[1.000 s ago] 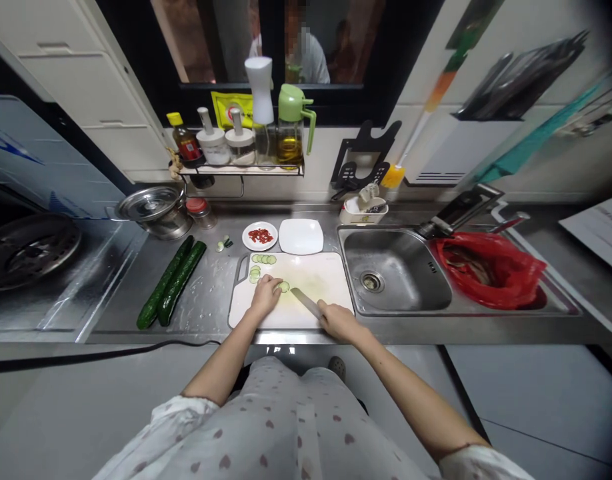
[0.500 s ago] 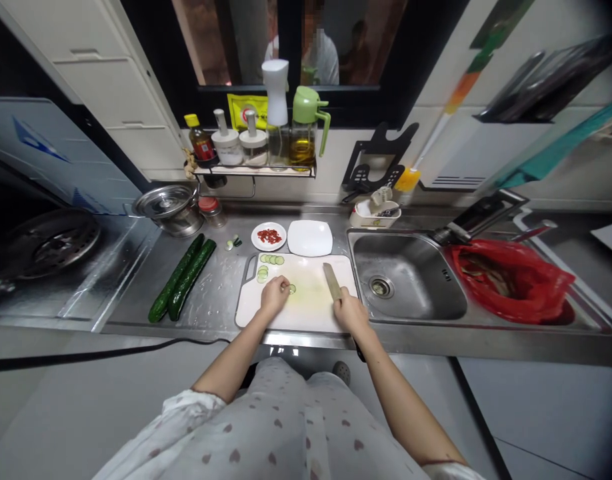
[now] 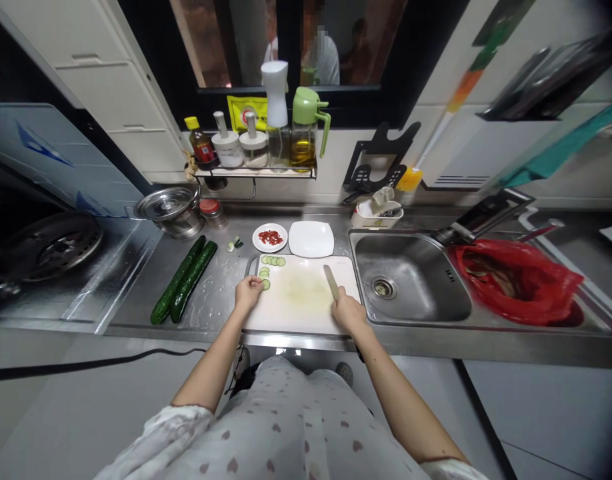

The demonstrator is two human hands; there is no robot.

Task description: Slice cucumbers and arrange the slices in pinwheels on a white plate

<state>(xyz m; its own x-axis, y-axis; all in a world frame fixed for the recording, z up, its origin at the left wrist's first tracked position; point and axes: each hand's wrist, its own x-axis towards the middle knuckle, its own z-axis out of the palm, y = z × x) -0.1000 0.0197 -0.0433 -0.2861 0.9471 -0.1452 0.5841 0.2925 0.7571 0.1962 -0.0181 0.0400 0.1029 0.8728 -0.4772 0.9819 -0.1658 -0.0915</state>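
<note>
A white cutting board [image 3: 306,300] lies on the steel counter in front of me. Several cucumber slices [image 3: 273,261] sit in a row at its far left corner. My left hand [image 3: 248,293] is at the board's left edge, fingers pinched on a cucumber slice [image 3: 266,285] beside the other slices. My right hand [image 3: 349,313] grips a knife [image 3: 331,281] by the handle near the board's right edge, blade pointing away from me and resting over the board.
Two whole cucumbers [image 3: 183,280] lie left of the board. A small dish of red chilli [image 3: 270,237] and a white plate [image 3: 311,239] stand behind it. The sink [image 3: 406,287] and a red bag [image 3: 516,280] are to the right, a steel pot [image 3: 169,210] at left.
My left hand carried a cucumber slice from the board's middle to the slices at its left edge. My right hand swung the knife from the middle to the board's right side.
</note>
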